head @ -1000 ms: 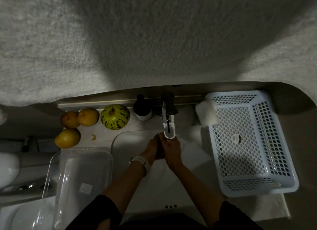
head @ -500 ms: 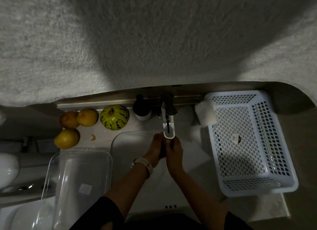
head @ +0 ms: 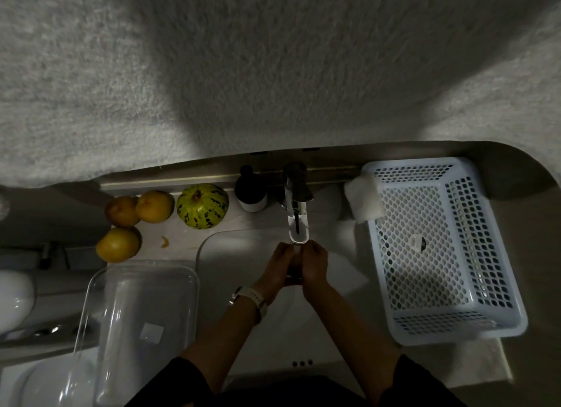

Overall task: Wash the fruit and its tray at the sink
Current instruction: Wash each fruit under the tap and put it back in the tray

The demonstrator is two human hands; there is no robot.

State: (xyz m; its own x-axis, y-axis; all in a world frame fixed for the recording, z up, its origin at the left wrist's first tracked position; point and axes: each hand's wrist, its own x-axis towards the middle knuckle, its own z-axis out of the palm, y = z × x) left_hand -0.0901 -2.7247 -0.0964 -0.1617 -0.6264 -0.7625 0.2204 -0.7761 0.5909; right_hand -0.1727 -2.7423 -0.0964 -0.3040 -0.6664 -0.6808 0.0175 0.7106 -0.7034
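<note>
Dim light fell across the rough plastered wall (head: 273, 73) and left the sink (head: 230, 255) below it half in shadow. Under the tap (head: 298, 221), the left hand (head: 280, 262) and the right hand (head: 315, 262) were pressed close together, fingers curled inward around a small dark thing between the palms. Whether each grip was truly closed on a piece of fruit, or the hands were only rubbing each other, I could not tell; the thing was almost wholly hidden.

Outward from there, a watch (head: 252, 299) sat on the left wrist. The clear tray (head: 142, 315) lay on the desk to the left of the basin, well apart from both hands and touched by neither. Beyond it, 3 yellow fruits (head: 120, 244) and 1 striped melon (head: 202, 205) rested along the back ledge, also out of the grip. A dark bottle (head: 251, 191) stood just beside the tap. On the right stood a white perforated basket (head: 440, 246), with a folded cloth (head: 362, 200) draped at its near corner.

As a judgement, the main risk was slippage: anything small and wet held that loosely could drop into the basin and roll toward the drain. The round fruits on the narrow ledge could roll off if nudged by a reaching arm. The tray overhung the basin edge slightly, so a careless elbow might tip it.
</note>
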